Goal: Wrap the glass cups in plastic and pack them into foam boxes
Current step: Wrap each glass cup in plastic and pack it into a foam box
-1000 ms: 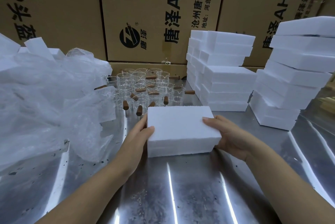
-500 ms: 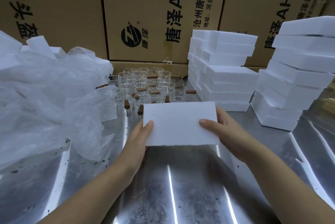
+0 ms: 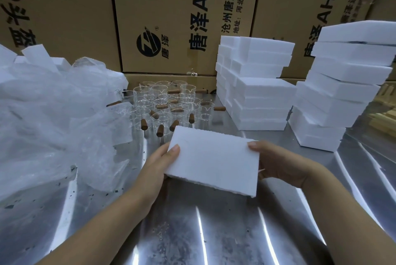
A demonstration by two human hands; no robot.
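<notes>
Gripping opposite edges, left hand (image 3: pixel 157 168) and right hand (image 3: pixel 278 164) hold the foam box (image 3: pixel 214 157) tilted

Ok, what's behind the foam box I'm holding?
Behind the foam box stand clear glass cups with brown handles on the steel table, cardboard cartons beyond. The box hides the table just behind it and most fingers of the left hand and right hand.
</notes>
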